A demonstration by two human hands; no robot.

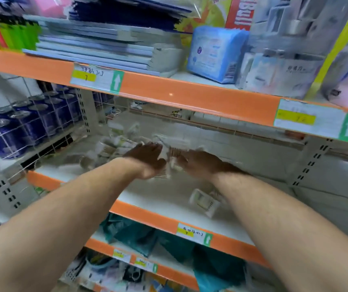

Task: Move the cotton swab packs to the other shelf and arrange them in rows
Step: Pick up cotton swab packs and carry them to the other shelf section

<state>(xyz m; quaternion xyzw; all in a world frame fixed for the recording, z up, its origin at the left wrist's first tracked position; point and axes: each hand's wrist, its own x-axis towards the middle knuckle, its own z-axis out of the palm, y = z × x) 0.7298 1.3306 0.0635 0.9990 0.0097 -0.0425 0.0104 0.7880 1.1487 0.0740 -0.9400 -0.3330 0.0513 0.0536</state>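
Bare forearms (67,207) reach into the middle shelf (160,192), with cotton swab packs (169,157) pressed between the two hands.

Flat and straight-fingered, the left hand (147,159) pushes its palm against the bundle. The right hand (198,163) meets it from the other side, though blur hides whether its fingers curl. I'd guess the squeeze is meant to shift several packs together. A loose heap (114,144) lies behind and a stray pack (205,201) near the orange edge; blue cans (10,127) stand beyond a wire divider (48,114), and notebooks (97,49) are stacked above.

Cotton swab packs (114,145) on shelf (164,193), cans (6,131) left.
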